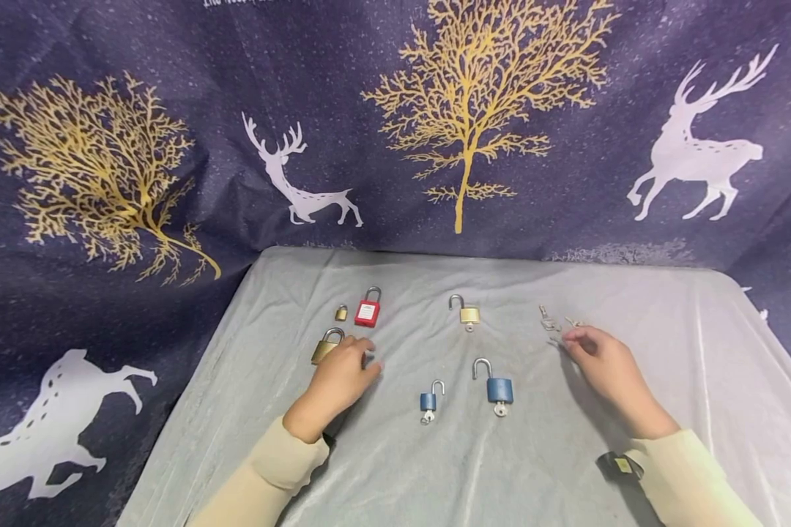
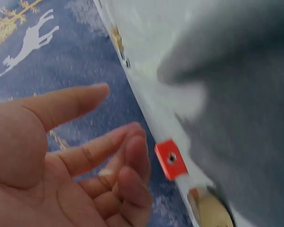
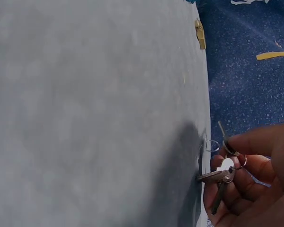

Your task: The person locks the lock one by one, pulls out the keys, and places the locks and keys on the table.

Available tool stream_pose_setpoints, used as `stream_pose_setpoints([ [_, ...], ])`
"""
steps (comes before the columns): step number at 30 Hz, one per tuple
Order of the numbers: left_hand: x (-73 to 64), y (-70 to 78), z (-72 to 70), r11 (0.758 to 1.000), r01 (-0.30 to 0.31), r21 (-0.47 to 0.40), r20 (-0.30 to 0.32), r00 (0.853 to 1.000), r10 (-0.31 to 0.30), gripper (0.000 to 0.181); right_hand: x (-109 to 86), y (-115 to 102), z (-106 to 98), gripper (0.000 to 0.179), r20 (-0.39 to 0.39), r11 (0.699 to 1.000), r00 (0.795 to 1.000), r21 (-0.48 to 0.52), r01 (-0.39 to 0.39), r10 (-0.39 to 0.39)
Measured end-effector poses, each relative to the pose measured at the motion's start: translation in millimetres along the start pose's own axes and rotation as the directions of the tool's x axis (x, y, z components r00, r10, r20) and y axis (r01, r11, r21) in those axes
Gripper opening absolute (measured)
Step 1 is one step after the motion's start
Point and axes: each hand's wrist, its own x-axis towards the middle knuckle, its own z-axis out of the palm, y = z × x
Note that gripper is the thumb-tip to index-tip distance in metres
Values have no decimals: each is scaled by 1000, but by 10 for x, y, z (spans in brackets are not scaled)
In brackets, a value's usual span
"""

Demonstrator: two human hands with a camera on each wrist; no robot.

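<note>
One grip, the right hand, pinches silver metal keys over grey cloth-covered tabletop; left hand slack, holding nothing, beside steel-shackled brass padlock. Key-handling step, apparently; next move calls for steady pinch.

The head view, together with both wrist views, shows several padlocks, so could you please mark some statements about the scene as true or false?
1. The right hand holds keys. True.
2. The left hand grips the red padlock. False: it holds nothing, and the large brass padlock is nearest to it.
3. The larger blue padlock and the smaller blue padlock both have open shackles. True.
4. In the head view, the smallest brass padlock lies to the right of the red padlock. False: it lies to the left.
5. The open brass padlock has a key at its base. True.
</note>
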Motion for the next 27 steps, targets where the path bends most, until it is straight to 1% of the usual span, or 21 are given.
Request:
stream_pose_setpoints([
  [3,-4,92,59,1000,-30,-11,49,998,30,26,10,32,-4,15,17,1000,1000,-27,6,-5],
  [8,-22,233,182,994,-103,-19,83,991,104,23,17,29,-29,13,47,998,999,-57,5,-3],
  [10,-30,286,221,993,-114,-31,103,988,116,22,17,22,-35,13,55,998,998,-64,5,-1],
  [13,-38,352,267,992,-120,-40,128,984,124,22,22,23,-36,12,67,997,998,-74,10,-5],
  [19,-44,451,325,991,-129,-30,150,980,132,23,46,45,-23,10,99,995,995,-91,28,-19],
  [24,-67,515,367,989,-144,-20,153,978,145,26,57,57,-17,10,112,993,993,-111,34,-22],
  [27,-80,538,403,989,-150,11,149,978,147,29,62,56,-15,10,117,992,992,-116,50,-37],
])
